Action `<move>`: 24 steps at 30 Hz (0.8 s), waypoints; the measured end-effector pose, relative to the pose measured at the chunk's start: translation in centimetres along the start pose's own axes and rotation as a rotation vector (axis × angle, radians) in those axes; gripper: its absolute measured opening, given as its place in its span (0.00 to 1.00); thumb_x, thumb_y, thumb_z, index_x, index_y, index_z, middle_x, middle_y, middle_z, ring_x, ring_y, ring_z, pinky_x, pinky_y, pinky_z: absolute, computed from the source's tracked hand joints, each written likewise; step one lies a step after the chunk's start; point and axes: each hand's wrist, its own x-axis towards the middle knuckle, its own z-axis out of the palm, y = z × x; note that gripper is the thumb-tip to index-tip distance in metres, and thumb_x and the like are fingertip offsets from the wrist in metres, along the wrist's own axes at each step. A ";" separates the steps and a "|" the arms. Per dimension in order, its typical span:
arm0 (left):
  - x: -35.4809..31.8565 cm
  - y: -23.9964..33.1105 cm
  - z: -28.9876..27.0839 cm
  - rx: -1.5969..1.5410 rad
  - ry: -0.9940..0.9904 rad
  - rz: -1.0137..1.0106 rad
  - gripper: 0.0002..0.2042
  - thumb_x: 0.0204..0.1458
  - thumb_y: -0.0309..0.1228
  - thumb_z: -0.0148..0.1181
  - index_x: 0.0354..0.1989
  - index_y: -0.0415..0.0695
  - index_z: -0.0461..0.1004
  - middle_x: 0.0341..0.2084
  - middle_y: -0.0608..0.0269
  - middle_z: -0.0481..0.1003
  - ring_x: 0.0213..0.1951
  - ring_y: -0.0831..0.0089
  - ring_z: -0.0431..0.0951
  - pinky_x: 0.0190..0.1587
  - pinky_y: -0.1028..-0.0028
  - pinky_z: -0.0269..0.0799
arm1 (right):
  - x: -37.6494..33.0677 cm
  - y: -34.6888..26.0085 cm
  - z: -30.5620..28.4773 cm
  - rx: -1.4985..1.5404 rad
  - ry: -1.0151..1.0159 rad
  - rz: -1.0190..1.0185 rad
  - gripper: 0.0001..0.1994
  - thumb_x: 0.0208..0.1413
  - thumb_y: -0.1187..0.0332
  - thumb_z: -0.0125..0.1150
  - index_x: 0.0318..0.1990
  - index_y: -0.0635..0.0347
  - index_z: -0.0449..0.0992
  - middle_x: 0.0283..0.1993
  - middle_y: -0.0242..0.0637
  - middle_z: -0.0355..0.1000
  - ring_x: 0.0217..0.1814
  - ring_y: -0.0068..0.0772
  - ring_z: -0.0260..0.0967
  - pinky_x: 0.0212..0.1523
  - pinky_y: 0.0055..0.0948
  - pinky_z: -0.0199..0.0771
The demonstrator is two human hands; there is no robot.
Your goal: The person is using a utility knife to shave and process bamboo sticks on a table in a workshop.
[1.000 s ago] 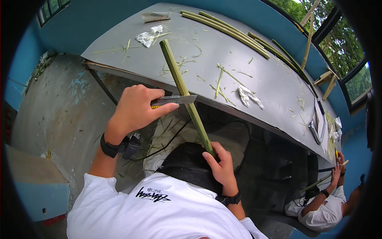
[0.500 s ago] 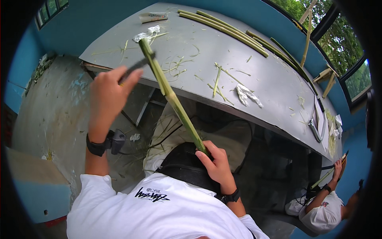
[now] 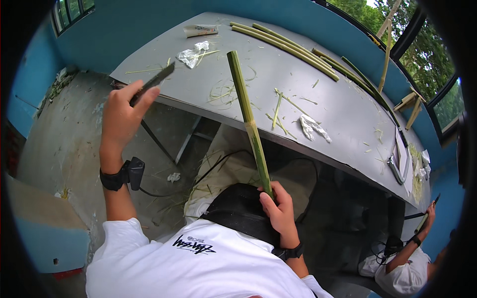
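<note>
My left hand (image 3: 122,113) grips a dark-bladed knife (image 3: 158,79), its blade pointing up and right, apart from the bamboo. My right hand (image 3: 279,208) is closed around the lower end of a green bamboo stick (image 3: 248,119). The stick slants up and slightly left from my lap, with a pale node near its middle and its upper end in front of the table. Dark devices are strapped to both my wrists.
A grey table (image 3: 198,89) spans the view ahead, with bamboo poles (image 3: 285,47), thin shavings (image 3: 226,94), crumpled tissues (image 3: 314,128), a paper cup (image 3: 200,31) and a hacksaw (image 3: 399,164) on it. Another person (image 3: 405,268) sits at the right, holding a stick. Windows line the right wall.
The knife has come off the bamboo stick and moved left and slightly down with my left hand. The stick now stands more upright, turned, its top shifted right; my right hand still holds its lower end.
</note>
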 end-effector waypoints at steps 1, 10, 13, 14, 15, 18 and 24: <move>-0.2 0.8 0.8 -0.007 -0.065 0.027 0.26 0.60 0.51 0.63 0.27 0.36 0.68 0.16 0.55 0.60 0.21 0.61 0.59 0.27 0.65 0.59 | 0.0 0.1 -0.1 -0.018 0.009 -0.001 0.09 0.65 0.68 0.64 0.46 0.63 0.77 0.23 0.25 0.64 0.25 0.17 0.59 0.27 0.23 0.58; -2.5 4.8 6.1 -0.149 -0.392 0.313 0.27 0.56 0.54 0.66 0.22 0.40 0.69 0.13 0.50 0.66 0.20 0.47 0.68 0.24 0.59 0.62 | 0.0 0.3 -0.1 -0.073 -0.008 -0.039 0.09 0.64 0.68 0.65 0.47 0.63 0.78 0.23 0.27 0.66 0.25 0.18 0.62 0.28 0.23 0.59; -2.5 4.9 6.6 -0.102 -0.447 0.324 0.25 0.54 0.50 0.67 0.24 0.38 0.71 0.16 0.47 0.66 0.21 0.47 0.68 0.26 0.60 0.62 | 0.1 0.3 0.1 -0.063 -0.001 -0.052 0.10 0.64 0.68 0.65 0.47 0.63 0.78 0.24 0.28 0.67 0.25 0.18 0.63 0.28 0.23 0.60; -2.6 4.9 6.7 -0.106 -0.426 0.312 0.26 0.55 0.52 0.66 0.23 0.39 0.70 0.15 0.48 0.66 0.21 0.47 0.68 0.25 0.59 0.62 | 0.1 0.3 0.1 -0.077 -0.001 -0.052 0.10 0.64 0.69 0.65 0.47 0.64 0.78 0.24 0.28 0.67 0.25 0.18 0.63 0.28 0.23 0.60; -2.6 4.9 6.9 -0.111 -0.405 0.301 0.27 0.56 0.54 0.66 0.22 0.39 0.70 0.14 0.48 0.66 0.20 0.46 0.69 0.25 0.58 0.63 | 0.0 0.2 0.1 -0.091 -0.002 -0.051 0.10 0.63 0.69 0.65 0.47 0.64 0.78 0.24 0.28 0.67 0.25 0.19 0.63 0.28 0.24 0.60; -2.7 4.6 7.0 -0.097 -0.405 0.258 0.29 0.56 0.56 0.65 0.20 0.40 0.70 0.12 0.48 0.66 0.20 0.46 0.69 0.25 0.58 0.63 | 0.1 -0.1 0.2 -0.115 0.002 -0.070 0.10 0.63 0.69 0.65 0.47 0.64 0.78 0.24 0.29 0.68 0.25 0.19 0.63 0.29 0.24 0.62; -2.6 5.0 6.5 -0.048 -0.476 0.188 0.27 0.56 0.54 0.65 0.21 0.39 0.71 0.13 0.48 0.66 0.21 0.45 0.70 0.26 0.58 0.63 | 0.2 0.0 -0.1 -0.209 0.006 -0.124 0.12 0.62 0.69 0.66 0.49 0.65 0.77 0.25 0.33 0.68 0.25 0.23 0.64 0.30 0.25 0.63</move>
